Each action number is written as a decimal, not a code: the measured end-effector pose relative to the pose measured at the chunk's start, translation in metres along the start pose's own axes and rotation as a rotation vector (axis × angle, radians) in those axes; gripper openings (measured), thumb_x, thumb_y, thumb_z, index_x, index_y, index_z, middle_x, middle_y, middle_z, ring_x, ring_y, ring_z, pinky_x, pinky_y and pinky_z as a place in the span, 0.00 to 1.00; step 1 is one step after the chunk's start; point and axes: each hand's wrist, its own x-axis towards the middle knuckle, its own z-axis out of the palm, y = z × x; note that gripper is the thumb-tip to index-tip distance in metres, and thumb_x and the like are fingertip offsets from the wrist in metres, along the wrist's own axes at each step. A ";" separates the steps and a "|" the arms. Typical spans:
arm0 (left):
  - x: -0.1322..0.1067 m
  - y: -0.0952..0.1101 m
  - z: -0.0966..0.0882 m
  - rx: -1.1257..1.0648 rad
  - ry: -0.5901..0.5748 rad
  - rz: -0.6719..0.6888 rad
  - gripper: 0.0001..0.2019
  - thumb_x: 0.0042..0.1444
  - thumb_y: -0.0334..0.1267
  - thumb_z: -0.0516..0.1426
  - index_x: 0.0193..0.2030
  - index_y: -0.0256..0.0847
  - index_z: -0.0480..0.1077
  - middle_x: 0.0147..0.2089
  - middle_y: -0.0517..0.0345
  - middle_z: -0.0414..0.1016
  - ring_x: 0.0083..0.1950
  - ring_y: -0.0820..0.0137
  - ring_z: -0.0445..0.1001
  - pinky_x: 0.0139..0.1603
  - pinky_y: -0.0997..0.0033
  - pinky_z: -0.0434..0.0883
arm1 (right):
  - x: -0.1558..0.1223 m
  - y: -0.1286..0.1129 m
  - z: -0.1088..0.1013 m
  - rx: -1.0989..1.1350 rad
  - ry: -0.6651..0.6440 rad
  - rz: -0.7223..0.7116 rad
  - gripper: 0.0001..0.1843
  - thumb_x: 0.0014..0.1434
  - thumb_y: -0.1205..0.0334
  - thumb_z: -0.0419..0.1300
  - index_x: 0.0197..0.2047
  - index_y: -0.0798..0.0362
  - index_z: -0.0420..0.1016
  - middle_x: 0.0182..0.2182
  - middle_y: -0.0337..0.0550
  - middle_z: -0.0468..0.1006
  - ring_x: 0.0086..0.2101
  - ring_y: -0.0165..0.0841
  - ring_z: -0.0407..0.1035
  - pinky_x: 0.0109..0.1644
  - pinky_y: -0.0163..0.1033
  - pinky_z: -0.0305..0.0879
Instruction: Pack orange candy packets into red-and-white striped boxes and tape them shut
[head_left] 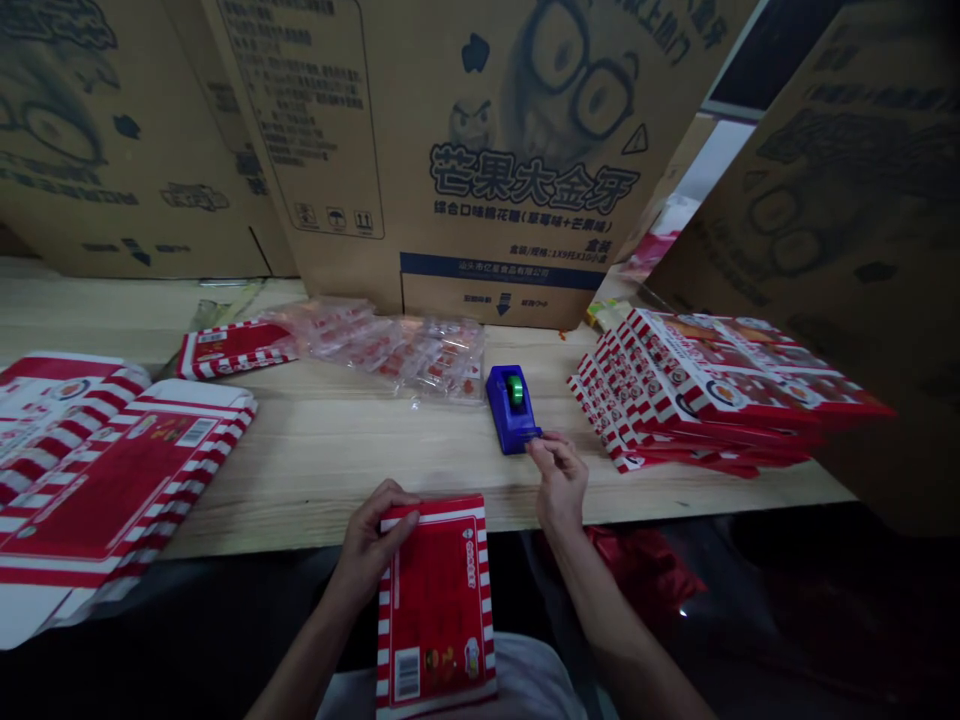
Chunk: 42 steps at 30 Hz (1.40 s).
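My left hand (373, 538) grips the top left corner of a red and white striped box (435, 610) that stands upright against the table's front edge, over my lap. My right hand (559, 478) is pinched at the front end of a blue tape dispenser (511, 407) with a green roll; its fingers are closed, seemingly on the tape end, which is too small to see clearly.
Flat striped cartons (97, 480) lie stacked at the left, and a fanned pile of assembled boxes (697, 395) at the right. Clear packets of sweets (405, 350) lie behind the dispenser. Big cardboard cases (480, 150) wall off the back and right of the wooden table (330, 450).
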 end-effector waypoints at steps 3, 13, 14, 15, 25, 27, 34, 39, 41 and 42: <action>0.002 0.001 0.002 -0.002 -0.007 -0.014 0.05 0.55 0.40 0.62 0.34 0.41 0.74 0.35 0.59 0.66 0.37 0.68 0.67 0.41 0.70 0.62 | -0.007 0.009 -0.003 0.016 0.025 0.033 0.12 0.48 0.54 0.66 0.25 0.55 0.75 0.39 0.46 0.68 0.43 0.37 0.64 0.47 0.42 0.64; 0.005 0.005 0.008 -0.039 -0.061 0.001 0.06 0.56 0.39 0.61 0.32 0.40 0.73 0.34 0.59 0.66 0.37 0.69 0.66 0.40 0.70 0.61 | -0.003 -0.007 -0.016 -0.035 -0.366 0.125 0.14 0.53 0.52 0.63 0.24 0.54 0.74 0.29 0.41 0.70 0.33 0.34 0.66 0.39 0.39 0.65; 0.006 0.006 0.009 -0.048 -0.067 -0.007 0.06 0.56 0.39 0.61 0.31 0.40 0.73 0.34 0.59 0.66 0.37 0.69 0.66 0.40 0.70 0.61 | 0.000 -0.020 -0.013 -0.051 -0.538 0.113 0.14 0.54 0.53 0.63 0.24 0.54 0.74 0.28 0.41 0.71 0.32 0.33 0.66 0.38 0.39 0.64; 0.006 0.006 0.010 -0.056 -0.076 -0.011 0.06 0.56 0.39 0.60 0.31 0.39 0.73 0.34 0.58 0.67 0.37 0.69 0.66 0.40 0.70 0.61 | 0.004 -0.034 -0.007 -0.081 -0.761 0.082 0.15 0.56 0.54 0.62 0.25 0.55 0.74 0.28 0.41 0.71 0.32 0.33 0.67 0.38 0.38 0.63; 0.010 0.015 0.016 -0.026 -0.106 0.006 0.08 0.57 0.41 0.59 0.32 0.38 0.74 0.34 0.57 0.68 0.38 0.67 0.68 0.43 0.68 0.63 | 0.009 -0.112 0.076 -0.921 -1.701 -0.584 0.11 0.54 0.59 0.67 0.25 0.56 0.75 0.27 0.42 0.74 0.32 0.34 0.68 0.34 0.34 0.54; 0.008 0.016 0.015 -0.016 -0.081 0.000 0.08 0.56 0.41 0.61 0.32 0.38 0.73 0.34 0.57 0.67 0.37 0.67 0.67 0.42 0.69 0.63 | 0.006 -0.109 0.076 -0.948 -1.627 -0.540 0.12 0.51 0.56 0.70 0.25 0.55 0.76 0.27 0.42 0.75 0.32 0.35 0.69 0.34 0.35 0.54; -0.001 0.036 0.016 0.005 -0.160 0.080 0.06 0.56 0.40 0.61 0.35 0.40 0.74 0.36 0.55 0.69 0.40 0.65 0.70 0.44 0.66 0.64 | 0.013 -0.073 0.065 -0.351 -1.827 0.379 0.22 0.41 0.44 0.70 0.29 0.56 0.76 0.20 0.32 0.72 0.22 0.27 0.62 0.26 0.31 0.55; -0.006 0.045 0.013 -0.024 -0.189 0.122 0.06 0.56 0.40 0.61 0.34 0.41 0.74 0.37 0.55 0.70 0.41 0.65 0.70 0.45 0.66 0.65 | -0.003 -0.056 0.053 -0.102 -1.609 0.840 0.29 0.34 0.38 0.69 0.27 0.56 0.76 0.20 0.34 0.71 0.19 0.25 0.59 0.25 0.33 0.55; -0.007 0.046 0.012 -0.017 -0.184 0.122 0.07 0.56 0.41 0.61 0.35 0.40 0.74 0.37 0.55 0.70 0.41 0.65 0.70 0.45 0.65 0.65 | 0.002 -0.062 0.052 -0.108 -1.634 0.762 0.27 0.36 0.37 0.68 0.24 0.55 0.75 0.18 0.33 0.69 0.19 0.25 0.57 0.25 0.33 0.54; -0.008 0.046 0.013 -0.010 -0.173 0.119 0.07 0.56 0.42 0.61 0.35 0.40 0.75 0.37 0.55 0.70 0.41 0.65 0.70 0.45 0.65 0.65 | 0.006 -0.068 0.054 -0.133 -1.683 0.676 0.26 0.39 0.38 0.68 0.23 0.55 0.75 0.18 0.33 0.68 0.19 0.26 0.57 0.25 0.33 0.54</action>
